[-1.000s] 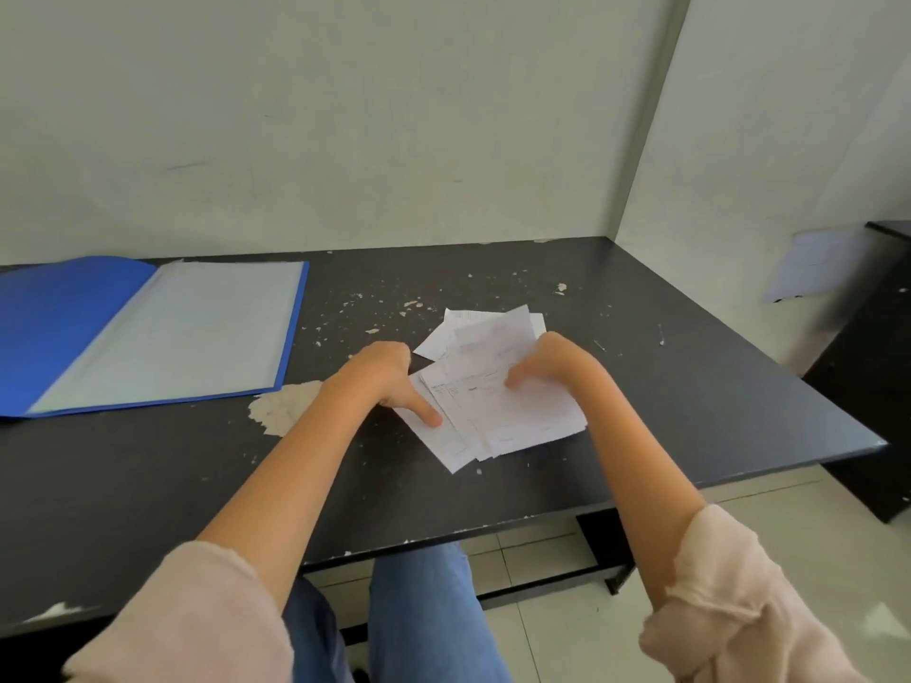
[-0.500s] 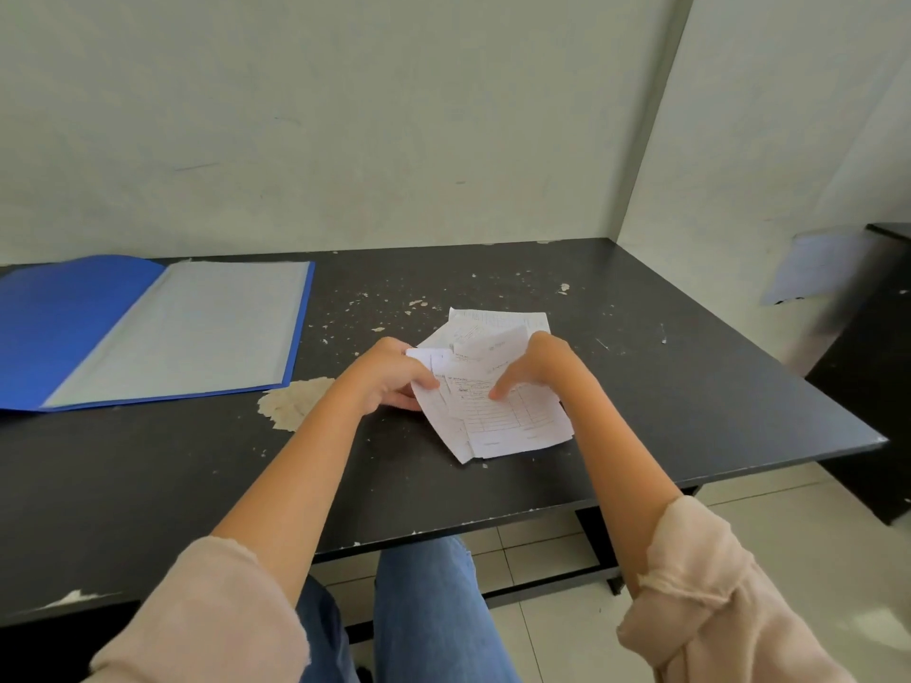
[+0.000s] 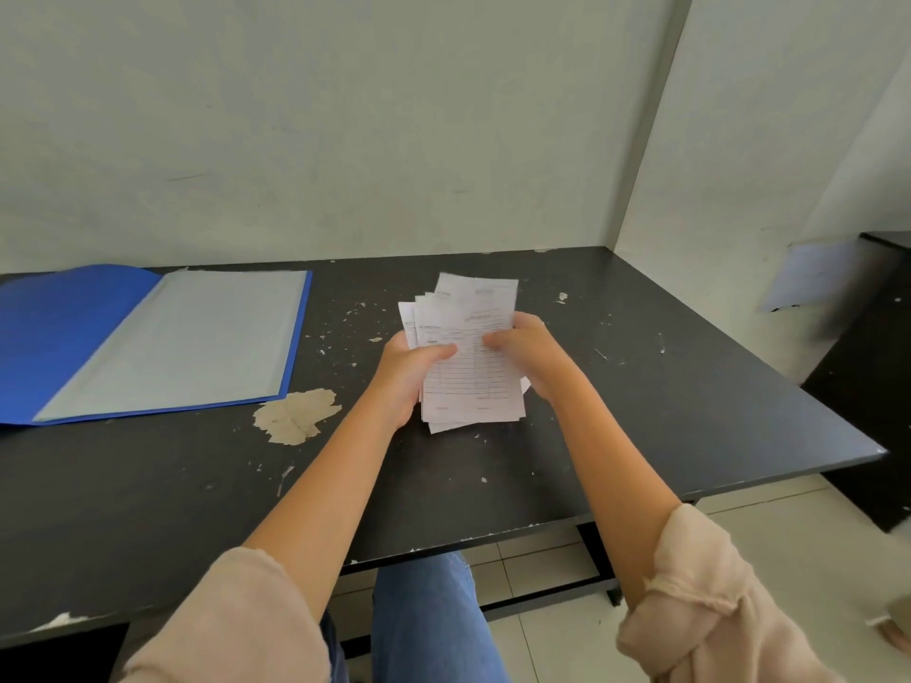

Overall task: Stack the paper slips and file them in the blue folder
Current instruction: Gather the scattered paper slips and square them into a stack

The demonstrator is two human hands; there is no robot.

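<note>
Head view: both hands, left (image 3: 411,374) and right (image 3: 530,352), are pinching the slips (image 3: 468,357) mid-frame; light, floppy, gripping the side edges seems best

1. This is looking like a plain office or study cubicle: a black table (image 3: 641,386) is standing pushed against bare pale walls (image 3: 345,115), with a partition panel (image 3: 769,115) closing in its right side.
2. An open blue folder (image 3: 44,337) is lying on the table's left part, and printed paper slips (image 3: 468,367) are being held over it, pointing to desk paperwork.
3. The tabletop is showing wear, with a patch of peeled surface (image 3: 296,416) and pale chips scattered about.
4. A pale tiled floor (image 3: 788,525) is showing beneath, and another dark desk (image 3: 877,386) is standing to the right.
</note>
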